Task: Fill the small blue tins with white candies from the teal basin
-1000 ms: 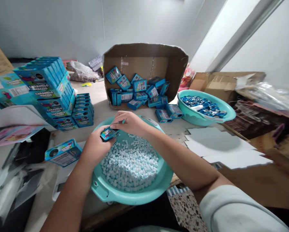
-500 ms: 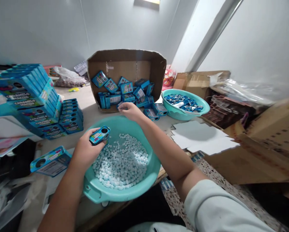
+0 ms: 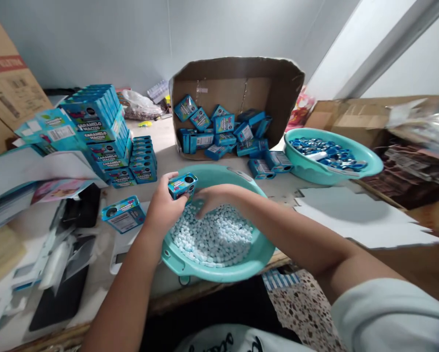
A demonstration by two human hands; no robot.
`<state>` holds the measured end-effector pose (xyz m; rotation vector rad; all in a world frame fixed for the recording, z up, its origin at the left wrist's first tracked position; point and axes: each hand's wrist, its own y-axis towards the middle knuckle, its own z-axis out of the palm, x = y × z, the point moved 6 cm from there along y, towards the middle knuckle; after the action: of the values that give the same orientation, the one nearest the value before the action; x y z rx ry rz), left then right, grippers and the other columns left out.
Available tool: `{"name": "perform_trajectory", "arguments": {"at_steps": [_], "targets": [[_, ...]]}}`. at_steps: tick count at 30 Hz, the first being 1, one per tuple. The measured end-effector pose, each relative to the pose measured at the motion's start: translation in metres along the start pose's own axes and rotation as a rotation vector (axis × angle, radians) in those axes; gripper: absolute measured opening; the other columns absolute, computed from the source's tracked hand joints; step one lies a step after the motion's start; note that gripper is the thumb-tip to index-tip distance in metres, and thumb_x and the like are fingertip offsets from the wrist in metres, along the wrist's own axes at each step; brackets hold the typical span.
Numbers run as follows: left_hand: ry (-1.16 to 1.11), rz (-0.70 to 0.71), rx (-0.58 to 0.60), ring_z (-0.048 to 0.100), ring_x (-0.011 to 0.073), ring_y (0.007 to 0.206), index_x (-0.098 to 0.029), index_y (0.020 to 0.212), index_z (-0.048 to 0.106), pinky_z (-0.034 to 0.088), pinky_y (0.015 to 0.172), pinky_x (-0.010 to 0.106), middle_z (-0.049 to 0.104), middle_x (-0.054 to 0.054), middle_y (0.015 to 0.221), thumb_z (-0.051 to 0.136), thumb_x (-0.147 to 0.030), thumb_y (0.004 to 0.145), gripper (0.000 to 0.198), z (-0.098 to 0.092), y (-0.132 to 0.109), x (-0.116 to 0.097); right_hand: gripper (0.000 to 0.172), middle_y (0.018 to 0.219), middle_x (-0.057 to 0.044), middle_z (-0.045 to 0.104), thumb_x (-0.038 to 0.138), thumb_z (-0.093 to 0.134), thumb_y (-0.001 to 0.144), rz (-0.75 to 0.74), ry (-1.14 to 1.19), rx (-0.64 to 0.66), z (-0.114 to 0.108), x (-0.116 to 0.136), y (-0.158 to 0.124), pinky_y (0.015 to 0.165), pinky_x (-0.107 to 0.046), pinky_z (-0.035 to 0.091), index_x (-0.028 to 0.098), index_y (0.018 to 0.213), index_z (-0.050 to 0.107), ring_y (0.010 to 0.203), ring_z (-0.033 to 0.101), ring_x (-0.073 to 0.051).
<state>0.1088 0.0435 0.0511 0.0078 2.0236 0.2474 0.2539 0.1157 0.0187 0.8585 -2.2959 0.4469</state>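
Head view: left hand (image 3: pixel 165 204) grips a blue box (image 3: pixel 182 186) above the left side of the teal basin (image 3: pixel 265 250); right hand (image 3: pixel 219 196), fingers parted, is beside it, above pale pellets (image 3: pixel 215 239).

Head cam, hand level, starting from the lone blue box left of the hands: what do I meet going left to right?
Lone blue Caramelo Macizo box → left hand, gripping a similar blue box → right hand → flat white sheets.

Left hand (image 3: pixel 167 204) grips while right hand (image 3: pixel 219 195) hangs loosely spread.
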Motion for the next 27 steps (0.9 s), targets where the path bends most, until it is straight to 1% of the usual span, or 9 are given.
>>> {"name": "perform_trajectory", "arguments": {"at_steps": [4,7,9,12,14,17,20,22,27], "targets": [[-0.009,0.015,-0.05,0.068,0.0263,0.113,-0.022,0.129,0.056,0.054,0.1,0.039,0.068,0.01,0.125,0.072,-0.024,0.078,0.053,-0.004,0.0,0.0,0.058,0.108,-0.005,0.079,0.028,0.098,0.04,0.003,0.015,0.224,0.034,0.017,-0.005,0.089,-0.029,0.056,0.023,0.095,0.082,0.103,0.072,-0.025],[-0.002,0.017,-0.095,0.069,0.025,0.109,-0.022,0.125,0.057,0.055,0.096,0.037,0.069,0.009,0.122,0.072,-0.025,0.079,0.048,-0.007,0.0,-0.001,0.077,0.134,-0.01,0.07,0.03,0.1,0.044,0.043,-0.003,0.323,0.052,0.032,-0.02,0.104,-0.031,0.051,0.022,0.118,0.078,0.128,0.063,-0.03],[0.004,0.006,-0.096,0.069,0.0246,0.108,-0.022,0.123,0.057,0.055,0.094,0.036,0.07,0.008,0.119,0.072,-0.025,0.079,0.046,-0.008,0.001,0.0,0.087,0.149,-0.013,0.058,0.039,0.096,0.058,0.079,-0.026,0.377,0.061,0.037,-0.039,0.111,-0.034,0.047,0.019,0.138,0.068,0.139,0.054,-0.033],[0.041,-0.012,-0.077,0.07,0.0257,0.107,-0.022,0.123,0.057,0.055,0.094,0.037,0.071,0.009,0.117,0.072,-0.026,0.08,0.045,-0.006,0.002,0.001,0.076,0.157,-0.009,0.049,0.047,0.077,0.086,0.084,0.008,0.462,0.065,0.042,-0.071,0.116,-0.035,0.042,0.022,0.153,0.051,0.146,0.047,-0.029],[0.077,-0.012,-0.052,0.07,0.027,0.107,-0.023,0.123,0.058,0.055,0.093,0.037,0.071,0.009,0.117,0.071,-0.026,0.081,0.044,-0.005,0.001,0.001,0.059,0.152,-0.007,0.055,0.045,0.064,0.096,0.08,0.054,0.468,0.056,0.043,-0.087,0.115,-0.035,0.043,0.025,0.151,0.055,0.142,0.052,-0.027],[0.138,-0.036,-0.002,0.07,0.0299,0.108,-0.024,0.126,0.058,0.055,0.09,0.039,0.071,0.01,0.119,0.07,-0.025,0.082,0.045,-0.002,-0.001,0.0,0.041,0.142,-0.009,0.065,0.04,0.057,0.101,0.13,-0.015,0.28,0.022,0.04,-0.091,0.106,-0.036,0.048,0.024,0.138,0.068,0.13,0.062,-0.027],[0.206,-0.079,0.026,0.07,0.0315,0.11,-0.024,0.13,0.056,0.055,0.09,0.039,0.071,0.011,0.12,0.068,-0.022,0.084,0.048,0.0,-0.003,-0.001,0.04,0.127,-0.016,0.071,0.046,0.062,0.097,0.369,-0.311,0.196,-0.011,0.031,-0.09,0.094,-0.039,0.051,0.018,0.122,0.074,0.116,0.067,-0.032],[0.248,-0.096,0.046,0.07,0.0314,0.109,-0.024,0.132,0.056,0.055,0.089,0.04,0.071,0.012,0.12,0.067,-0.02,0.085,0.049,0.001,-0.005,-0.002,0.044,0.102,-0.016,0.075,0.054,0.058,0.097,0.493,-0.315,0.34,-0.011,0.03,-0.093,0.081,-0.036,0.052,0.014,0.103,0.075,0.095,0.071,-0.029],[0.262,-0.098,0.087,0.07,0.0304,0.108,-0.025,0.135,0.054,0.055,0.089,0.039,0.072,0.01,0.117,0.067,-0.019,0.086,0.05,0.002,-0.006,-0.003,0.055,0.066,-0.002,0.064,0.07,0.059,0.09,0.62,0.405,0.807,0.044,0.046,-0.101,0.062,-0.027,0.052,0.015,0.082,0.065,0.06,0.063,-0.015]]}}
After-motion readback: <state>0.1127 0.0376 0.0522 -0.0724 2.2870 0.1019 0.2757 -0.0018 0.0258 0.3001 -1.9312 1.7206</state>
